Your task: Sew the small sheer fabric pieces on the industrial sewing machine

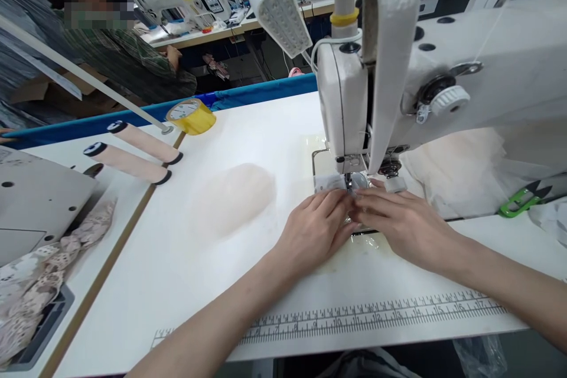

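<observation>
Starting at the left edge, what do you see?

Patterned lace (26,289) heaped beside a grey machine bed. Then two pale thread cones (133,163) lying on their sides on the white table (177,271), with a roll of yellow tape (191,116) just behind them.

And toward the middle?

A sheer pale piece of fabric (234,195) lies flat on the table, near the left hand (314,230) but apart from it. That hand is flat, palm down, with its fingers straight and close together. Its tips press on a small white cloth piece (330,183) sitting at the presser foot (349,184) of the sewing machine (487,65).

The other hand?

The right hand (398,221) mirrors it: flat, fingers stretched out, nothing gripped. Its tips meet the left hand's at the same cloth piece, just in front of the needle.

Further right?

A pile of white tulle (452,171) lies under the machine arm, and green thread snips (522,199) lie on the table well apart from both hands. A printed ruler (376,313) runs along the near table edge.
</observation>
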The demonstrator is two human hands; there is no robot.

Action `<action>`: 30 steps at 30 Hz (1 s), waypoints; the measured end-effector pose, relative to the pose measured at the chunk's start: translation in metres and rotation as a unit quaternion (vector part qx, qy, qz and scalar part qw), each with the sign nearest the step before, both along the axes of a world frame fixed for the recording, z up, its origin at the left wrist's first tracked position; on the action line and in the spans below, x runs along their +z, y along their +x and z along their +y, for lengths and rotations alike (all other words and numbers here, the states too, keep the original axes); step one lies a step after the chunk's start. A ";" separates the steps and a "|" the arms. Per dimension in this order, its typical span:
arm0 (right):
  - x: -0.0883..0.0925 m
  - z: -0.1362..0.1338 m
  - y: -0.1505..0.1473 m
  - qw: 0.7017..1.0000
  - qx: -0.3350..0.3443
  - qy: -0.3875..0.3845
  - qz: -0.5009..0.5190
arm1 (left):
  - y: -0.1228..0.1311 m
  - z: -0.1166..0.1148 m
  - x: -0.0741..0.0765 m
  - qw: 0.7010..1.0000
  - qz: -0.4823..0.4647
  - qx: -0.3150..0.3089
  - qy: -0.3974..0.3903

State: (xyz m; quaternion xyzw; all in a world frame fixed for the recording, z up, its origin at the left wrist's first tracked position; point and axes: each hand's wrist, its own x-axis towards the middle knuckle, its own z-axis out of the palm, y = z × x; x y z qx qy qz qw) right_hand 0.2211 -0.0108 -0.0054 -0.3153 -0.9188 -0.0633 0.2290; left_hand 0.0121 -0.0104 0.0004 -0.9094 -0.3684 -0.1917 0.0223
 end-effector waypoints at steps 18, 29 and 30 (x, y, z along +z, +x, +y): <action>-0.001 0.006 0.000 0.999 -0.015 0.020 -0.043 | -0.005 0.005 -0.002 0.999 0.046 -0.019 0.011; 0.000 0.007 -0.001 0.997 -0.051 0.019 -0.061 | -0.002 0.000 -0.002 0.998 0.066 0.000 0.011; 0.000 0.007 -0.001 0.997 -0.053 0.022 -0.060 | -0.002 0.000 -0.002 0.998 0.064 0.000 0.010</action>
